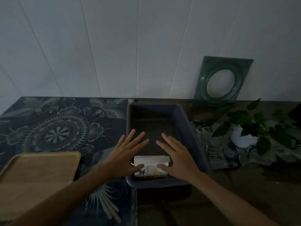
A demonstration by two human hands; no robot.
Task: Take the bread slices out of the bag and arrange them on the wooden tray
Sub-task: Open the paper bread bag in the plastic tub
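Observation:
A white bread bag [150, 167] with dark printed characters lies at the near end of a dark grey plastic bin [184, 121]. My left hand [125, 154] hovers over the bag's left side, fingers spread, thumb touching the bag. My right hand [177, 155] is over the bag's right side, fingers spread, thumb on the bag's top. Neither hand grips it. The wooden tray [37, 180] lies at the lower left on the patterned cloth, with nothing on it. No bread slices are visible; the bag hides its contents.
A dark floral tablecloth [61, 126] covers the left of the table. A leafy plant in a white pot [244, 137] stands to the right of the bin. A green square frame with a round hole [223, 80] leans on the white wall.

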